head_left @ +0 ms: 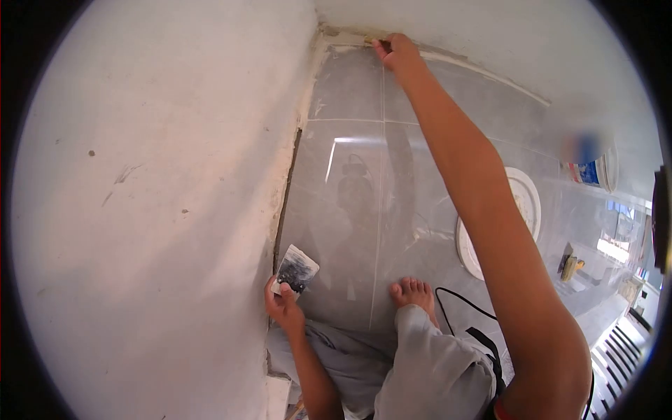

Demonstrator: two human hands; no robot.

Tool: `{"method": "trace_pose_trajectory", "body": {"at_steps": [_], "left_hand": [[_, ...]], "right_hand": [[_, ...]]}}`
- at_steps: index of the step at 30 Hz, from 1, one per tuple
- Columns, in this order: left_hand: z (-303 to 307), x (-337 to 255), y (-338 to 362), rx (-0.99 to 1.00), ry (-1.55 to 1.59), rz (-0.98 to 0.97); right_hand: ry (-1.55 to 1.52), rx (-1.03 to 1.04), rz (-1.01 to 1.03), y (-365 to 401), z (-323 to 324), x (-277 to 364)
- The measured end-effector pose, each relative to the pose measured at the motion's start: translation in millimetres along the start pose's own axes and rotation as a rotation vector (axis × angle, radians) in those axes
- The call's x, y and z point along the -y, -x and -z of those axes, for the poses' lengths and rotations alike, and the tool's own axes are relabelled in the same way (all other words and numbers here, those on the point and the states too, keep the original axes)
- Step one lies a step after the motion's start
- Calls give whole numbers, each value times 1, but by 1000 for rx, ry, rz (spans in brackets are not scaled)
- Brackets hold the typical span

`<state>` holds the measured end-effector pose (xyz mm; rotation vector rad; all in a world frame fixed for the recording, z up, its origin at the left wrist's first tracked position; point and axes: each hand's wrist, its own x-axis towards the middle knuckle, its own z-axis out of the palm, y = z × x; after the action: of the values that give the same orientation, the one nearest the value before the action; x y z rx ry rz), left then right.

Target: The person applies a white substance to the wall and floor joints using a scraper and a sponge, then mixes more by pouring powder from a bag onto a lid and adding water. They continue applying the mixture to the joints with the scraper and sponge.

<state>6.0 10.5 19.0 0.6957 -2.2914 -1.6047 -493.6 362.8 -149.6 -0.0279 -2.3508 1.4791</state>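
Right hand (pixel 399 52), 1 o'clock: fingers pinched on a small item (pixel 382 43), mostly hidden, at the far wall's foot. Risk: a slip, from the long reach, scratching the floor tiles (pixel 343 87).
Left hand (pixel 283 301), 7 o'clock: grasping a smeared scraper (pixel 299 266) beside the near wall (pixel 154 231). Risk: a tilted blade marking it.
Cable (pixel 462 295), 4 o'clock, near the bare foot (pixel 414 292). Risk: snagging if the person shifts.

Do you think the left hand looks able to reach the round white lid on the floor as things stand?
Probably not easily: the left hand holds a flat scraper by the wall, and the right arm crosses in front of the round white lid.
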Motion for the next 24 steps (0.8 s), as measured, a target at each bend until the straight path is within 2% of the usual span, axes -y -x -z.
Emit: {"method": "trace_pose_trajectory", "body": {"at_steps": [2,3,4,6,8,9,11,12,14,15,17,18,20,24], "left_hand": [[5,0,0,4,-16,14],[7,0,1,-12,-16,18],[7,1,1,-13,0,36],[8,-1,1,-36,21,70],[7,-10,1,-25,-119,124],[7,-8,1,-33,-107,129],[4,-5,1,-4,40,135],[2,-4,-1,4,45,132],[0,-3,-4,23,102,37],[0,-5,-4,33,99,30],[2,-7,-5,43,38,16],[3,-6,-4,49,32,8],[6,-1,-2,44,29,108],[3,1,-3,35,16,117]], "right_hand": [[-160,48,-125,-18,6,17],[-691,-5,-515,1,26,90],[-1214,-300,-888,24,49,175],[-944,-279,-764,62,66,228],[-536,-179,-535,83,78,236],[-530,-169,-525,89,84,237],[-613,186,-585,99,94,229],[-609,178,-581,101,91,226],[-1067,68,-844,107,75,216],[-1073,57,-841,108,65,194],[-1524,216,-873,99,39,145],[-1534,208,-868,97,30,145],[-1706,94,-924,94,1,155],[-1825,-52,-934,71,-33,174]]}}
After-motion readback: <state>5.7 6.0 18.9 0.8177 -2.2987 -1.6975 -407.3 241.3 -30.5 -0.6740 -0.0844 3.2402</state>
